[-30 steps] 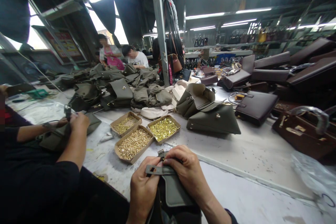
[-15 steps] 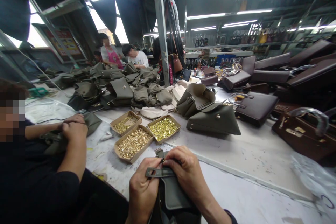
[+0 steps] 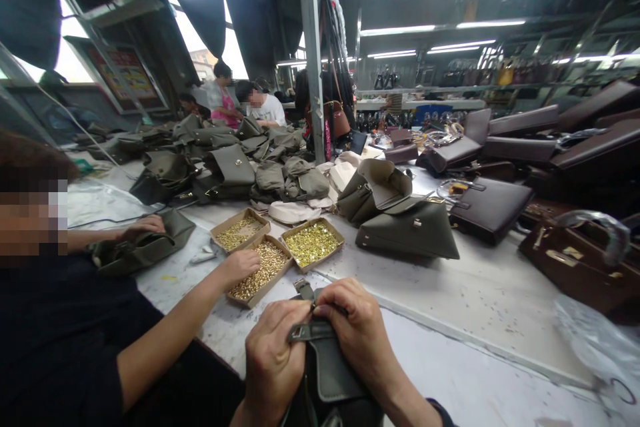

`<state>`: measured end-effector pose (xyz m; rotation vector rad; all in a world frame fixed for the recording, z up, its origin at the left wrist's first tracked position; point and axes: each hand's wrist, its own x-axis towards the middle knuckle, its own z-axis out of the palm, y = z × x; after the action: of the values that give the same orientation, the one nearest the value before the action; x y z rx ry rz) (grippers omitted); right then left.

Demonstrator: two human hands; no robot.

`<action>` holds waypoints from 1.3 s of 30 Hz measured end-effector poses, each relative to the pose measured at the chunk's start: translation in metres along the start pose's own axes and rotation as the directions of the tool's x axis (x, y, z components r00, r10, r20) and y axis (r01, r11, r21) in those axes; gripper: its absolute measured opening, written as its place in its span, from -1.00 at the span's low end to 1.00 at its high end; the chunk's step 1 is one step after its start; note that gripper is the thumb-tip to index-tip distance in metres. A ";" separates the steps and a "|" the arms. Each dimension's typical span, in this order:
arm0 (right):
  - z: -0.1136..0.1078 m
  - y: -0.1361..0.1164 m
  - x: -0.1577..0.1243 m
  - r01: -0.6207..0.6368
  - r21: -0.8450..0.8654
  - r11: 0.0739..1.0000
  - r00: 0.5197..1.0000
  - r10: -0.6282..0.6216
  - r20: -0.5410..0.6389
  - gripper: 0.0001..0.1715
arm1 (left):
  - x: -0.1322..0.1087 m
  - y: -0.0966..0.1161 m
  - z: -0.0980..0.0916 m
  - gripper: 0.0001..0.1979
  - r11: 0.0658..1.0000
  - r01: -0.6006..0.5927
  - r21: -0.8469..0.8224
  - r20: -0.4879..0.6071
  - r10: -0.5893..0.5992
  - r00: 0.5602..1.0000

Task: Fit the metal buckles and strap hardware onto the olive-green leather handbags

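At the bottom middle, a dark olive handbag point(image 3: 340, 370) lies between my hands, its flap and a strap with a metal-edged slot point(image 3: 305, 331) facing up. My left hand point(image 3: 275, 350) is closed on the bag's left edge beside the strap. My right hand point(image 3: 355, 327) pinches at the bag's top edge, fingertips meeting those of my left hand. Whatever small piece sits between the fingertips is too hidden to name. Just beyond stand cardboard trays of small gold-coloured metal parts: one front tray point(image 3: 250, 302), one right tray point(image 3: 314, 265) and one back tray point(image 3: 266, 229).
On the left, a co-worker's hand point(image 3: 243, 265) reaches into the front tray; their other hand point(image 3: 145, 225) rests on an olive bag point(image 3: 175, 233). Olive bags point(image 3: 410, 230) stand ahead, dark brown handbags point(image 3: 580, 253) on the right. A metal post point(image 3: 313, 60) rises mid-table.
The co-worker's nearer hand has moved from their bag to the front tray. My hands stay nearly in place; the slotted strap has shifted slightly right and tilted.
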<state>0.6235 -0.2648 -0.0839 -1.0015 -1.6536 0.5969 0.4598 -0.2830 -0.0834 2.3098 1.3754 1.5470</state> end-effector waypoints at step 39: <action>0.008 -0.010 0.004 -0.056 0.080 0.995 0.997 0.060 -0.052 -0.81 | 0.006 -0.004 0.002 -0.68 0.462 0.729 -0.505 0.234 -0.739 0.631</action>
<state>0.6123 -0.2665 -0.0762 -1.0029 -1.5462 0.6634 0.4595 -0.2752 -0.0820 1.0812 1.3736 1.3724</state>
